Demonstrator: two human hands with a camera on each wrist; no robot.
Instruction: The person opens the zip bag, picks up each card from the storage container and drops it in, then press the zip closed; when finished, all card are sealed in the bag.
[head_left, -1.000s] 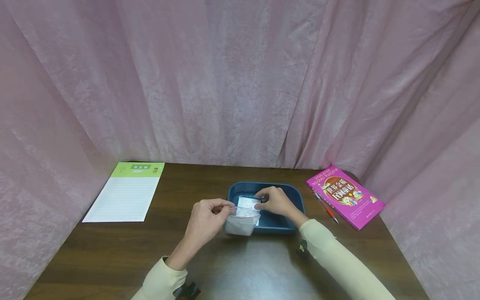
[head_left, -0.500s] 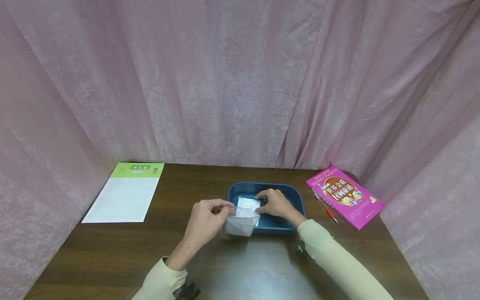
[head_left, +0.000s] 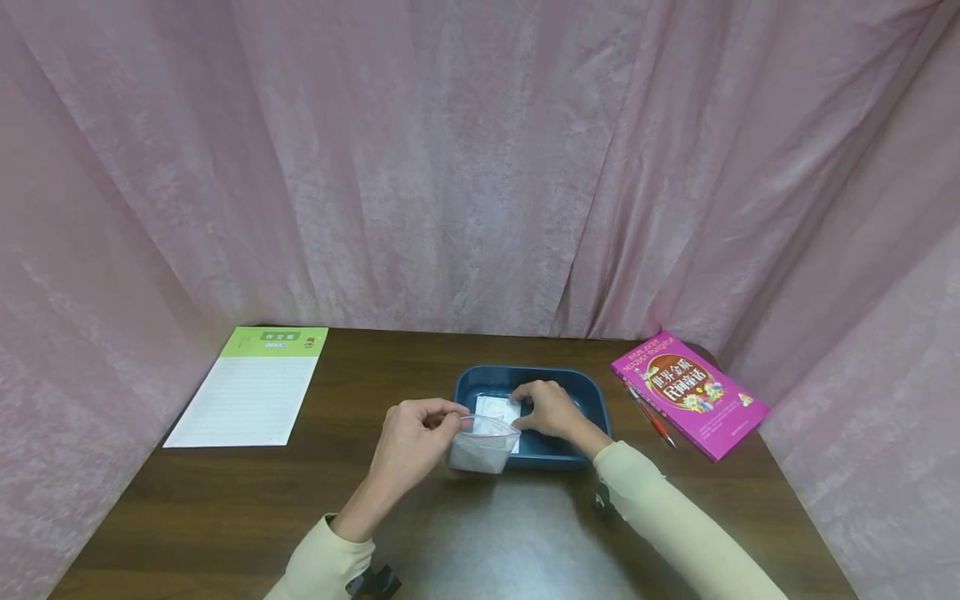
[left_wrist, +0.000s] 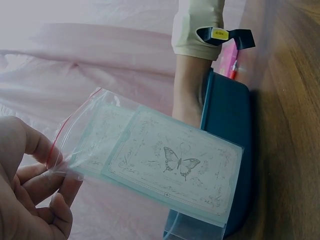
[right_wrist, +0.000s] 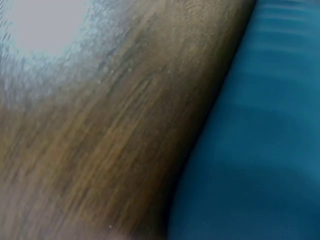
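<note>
My left hand [head_left: 420, 437] pinches the red-lined top of a clear zip bag [head_left: 480, 454] with thumb and fingers. In the left wrist view, pale cards [left_wrist: 172, 162] with a butterfly drawing show in the bag. The bag hangs over the front left of a blue tray [head_left: 600, 417], its mouth parted. My right hand [head_left: 551, 408] reaches into the tray, finger and thumb spread at the right edge of a white printed card [head_left: 495, 407]. Whether those fingertips grip the card I cannot tell. The bag covers the card's lower part.
A writing pad [head_left: 247, 396] with a green header lies at the left of the wooden table [head_left: 375, 367]. To the right are a red pen [head_left: 654, 421] and a pink book [head_left: 690, 392]. Pink curtains [head_left: 480, 167] surround the table's back and sides.
My right thumb has shifted slightly down, away from the fingertips, along the card's edge. The left hand and the bag hold nearly still.
</note>
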